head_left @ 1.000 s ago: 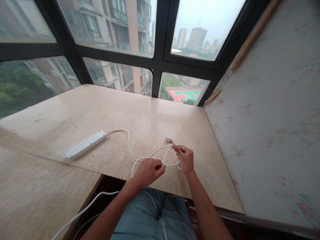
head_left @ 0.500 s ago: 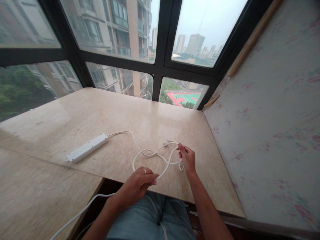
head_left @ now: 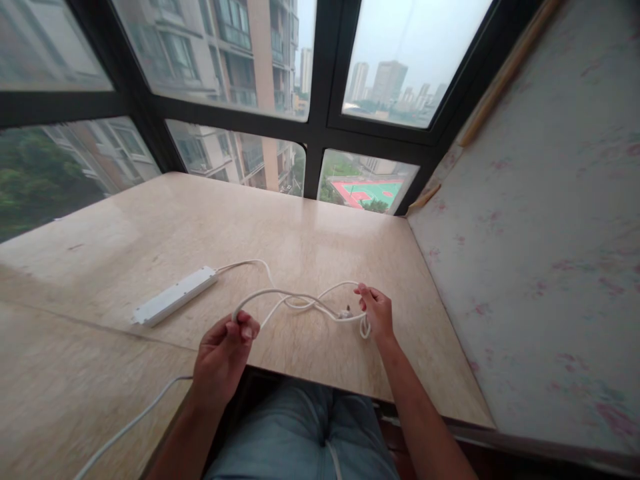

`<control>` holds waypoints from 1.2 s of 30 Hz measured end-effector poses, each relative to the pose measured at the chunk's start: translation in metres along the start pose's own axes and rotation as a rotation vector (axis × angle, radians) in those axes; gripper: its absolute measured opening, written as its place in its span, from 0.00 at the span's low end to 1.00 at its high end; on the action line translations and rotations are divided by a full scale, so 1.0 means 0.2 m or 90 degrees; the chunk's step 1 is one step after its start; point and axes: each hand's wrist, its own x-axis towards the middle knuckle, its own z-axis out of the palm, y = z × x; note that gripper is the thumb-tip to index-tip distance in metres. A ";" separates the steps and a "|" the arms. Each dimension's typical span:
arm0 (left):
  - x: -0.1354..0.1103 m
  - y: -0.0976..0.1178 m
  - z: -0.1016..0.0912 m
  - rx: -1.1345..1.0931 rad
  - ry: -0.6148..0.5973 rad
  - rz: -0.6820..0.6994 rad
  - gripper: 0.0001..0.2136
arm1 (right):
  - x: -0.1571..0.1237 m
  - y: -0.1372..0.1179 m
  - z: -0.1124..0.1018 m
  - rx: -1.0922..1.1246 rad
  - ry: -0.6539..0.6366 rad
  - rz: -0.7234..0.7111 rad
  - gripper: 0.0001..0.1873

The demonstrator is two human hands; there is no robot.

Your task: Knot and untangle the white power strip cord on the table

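Note:
A white power strip (head_left: 175, 297) lies face down or on its side at the left; I cannot tell which. From its right end runs a white cord (head_left: 280, 292), looped and crossing itself between my hands. My left hand (head_left: 225, 350) is closed on the cord near the front edge, lifting a curve of it. Fingers of my right hand (head_left: 376, 310) pinch the cord on the right. Just left of that hand is the plug (head_left: 345, 313), its prongs pointing up. A small loop of cord hangs below my right fingers.
The stone-patterned sill (head_left: 240, 220) carries everything. Dark window frames (head_left: 315, 113) border it at the back, and a flowered wall (head_left: 540, 253) rises on the right. Another stretch of white cord (head_left: 135, 420) crosses the front left. My legs (head_left: 305, 427) are below the front edge.
My left hand has moved left and turned palm up, drawing the cord into a wider curve. The plug now shows closer to my right hand, which stays nearly in place.

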 end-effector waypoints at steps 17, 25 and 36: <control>0.46 0.23 0.40 -0.101 -0.130 0.125 0.06 | -0.12 -0.04 -0.13 -0.221 -0.179 -0.217 0.17; 0.74 -0.08 0.49 -0.155 -0.164 0.002 0.04 | -0.15 0.01 -0.21 -0.337 -0.251 -0.334 0.20; 0.75 -0.33 0.50 -0.177 -0.168 -0.089 0.05 | -0.19 0.08 -0.35 -0.318 -0.176 -0.354 0.18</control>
